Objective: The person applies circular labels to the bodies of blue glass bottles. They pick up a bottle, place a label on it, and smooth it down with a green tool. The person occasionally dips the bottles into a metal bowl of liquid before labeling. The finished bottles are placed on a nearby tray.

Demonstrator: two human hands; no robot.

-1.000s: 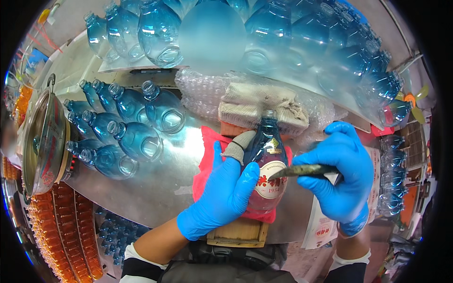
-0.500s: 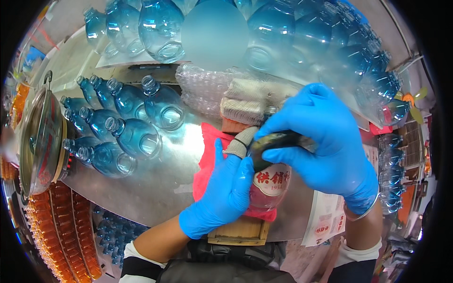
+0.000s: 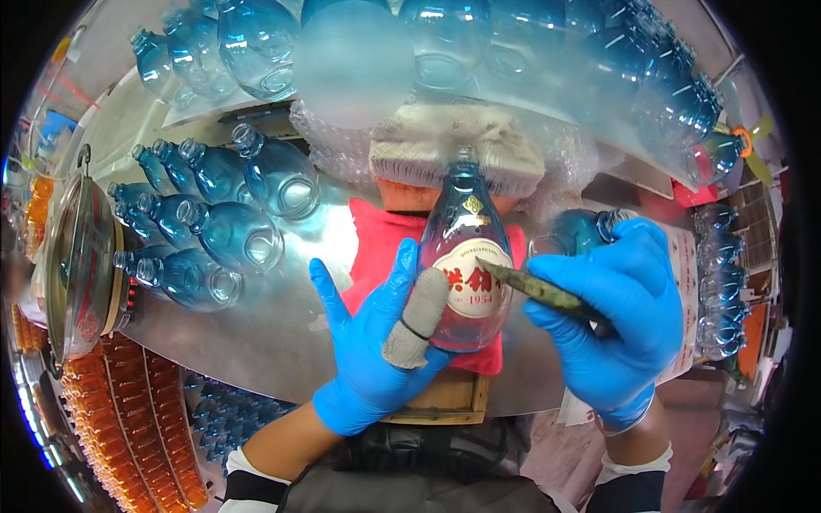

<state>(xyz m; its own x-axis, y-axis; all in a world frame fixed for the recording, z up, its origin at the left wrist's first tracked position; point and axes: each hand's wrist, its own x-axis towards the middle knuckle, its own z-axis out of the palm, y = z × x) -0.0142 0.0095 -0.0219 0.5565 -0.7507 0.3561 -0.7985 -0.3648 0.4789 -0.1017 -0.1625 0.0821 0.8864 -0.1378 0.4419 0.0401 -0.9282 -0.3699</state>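
**Right hand drawing back from the bottle neck**

Dropping away from the bottle's neck, where it was closed half a second ago, the right hand in a blue glove [image 3: 617, 318] is now sitting to the right of the label, its fingers curled tightly around a dark, mottled pointed stick [image 3: 537, 289] whose tip is touching the round red-and-white label. The left hand in a blue glove [image 3: 369, 342] is steadying the teardrop-shaped blue glass bottle [image 3: 466, 256] from the left, fingers spread, thumb in a grey fabric sleeve [image 3: 415, 318] pressing against the glass. The bottle is lying neck-far on a red cloth [image 3: 376, 248] spread over the shiny metal table [image 3: 256, 333]. Empty blue glass bottles [image 3: 214, 231] are lying in rows at the left.
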